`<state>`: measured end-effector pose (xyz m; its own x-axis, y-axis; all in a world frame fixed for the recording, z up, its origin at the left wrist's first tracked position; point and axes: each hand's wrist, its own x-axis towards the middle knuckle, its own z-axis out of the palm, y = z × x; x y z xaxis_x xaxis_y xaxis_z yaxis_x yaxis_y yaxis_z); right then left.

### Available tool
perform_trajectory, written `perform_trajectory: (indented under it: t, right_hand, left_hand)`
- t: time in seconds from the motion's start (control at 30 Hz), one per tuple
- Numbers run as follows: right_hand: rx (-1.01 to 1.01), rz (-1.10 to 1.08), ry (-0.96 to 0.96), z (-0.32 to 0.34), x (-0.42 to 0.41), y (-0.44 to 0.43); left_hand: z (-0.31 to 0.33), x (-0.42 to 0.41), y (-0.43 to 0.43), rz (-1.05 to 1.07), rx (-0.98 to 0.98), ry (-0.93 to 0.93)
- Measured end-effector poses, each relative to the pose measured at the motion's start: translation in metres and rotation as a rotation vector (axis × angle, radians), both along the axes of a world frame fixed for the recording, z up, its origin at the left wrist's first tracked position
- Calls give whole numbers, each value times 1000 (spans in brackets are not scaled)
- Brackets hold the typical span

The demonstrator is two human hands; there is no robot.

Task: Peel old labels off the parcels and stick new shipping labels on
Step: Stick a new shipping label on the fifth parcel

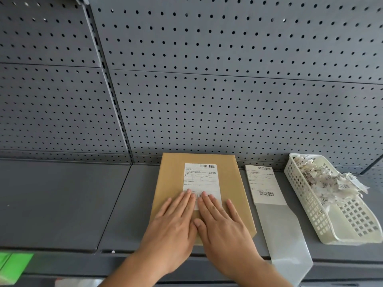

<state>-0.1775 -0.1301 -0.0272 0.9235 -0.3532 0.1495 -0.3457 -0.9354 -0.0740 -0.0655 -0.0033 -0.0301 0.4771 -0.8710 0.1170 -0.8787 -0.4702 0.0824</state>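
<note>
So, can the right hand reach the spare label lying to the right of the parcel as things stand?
Probably yes. The right hand lies flat on the parcel, holding nothing, and the spare label lies uncovered on the shelf beside it, with nothing between.

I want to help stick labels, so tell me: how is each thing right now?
Flat brown cardboard parcel: lying flat.
White shipping label: on parcel, fingertips on its lower part.
Left hand: flat, pressing label.
Right hand: flat, pressing label.
Glossy backing strip: carries one unused label.
White slotted plastic basket: holds torn label scraps.
</note>
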Motion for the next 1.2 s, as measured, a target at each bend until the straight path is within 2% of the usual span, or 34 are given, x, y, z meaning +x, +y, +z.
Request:
perform_trajectory:
  t: [0.4,0.63,0.73,0.9,1.0,1.1,1.2]
  right_hand:
    - [5,-182,29,-1,-21,-11]
    - [45,-252,79,-1,-36,-25]
    - [119,-215,52,3,-37,-28]
    - [355,-280,-96,13,-40,-42]
    - [651,-380,-189,16,-37,-51]
    - [958,-465,-272,20,-32,-60]
    - [1166,-560,-266,12,-25,-65]
  left_hand:
    - [-3,1,11,197,28,56]
    - [12,3,19,273,34,184]
    - [12,4,23,317,-45,285]
    - [19,13,27,400,-322,675]
    - [27,24,29,504,-467,910]
    - [26,35,27,603,-524,1110]
    - [22,40,24,607,-560,1319]
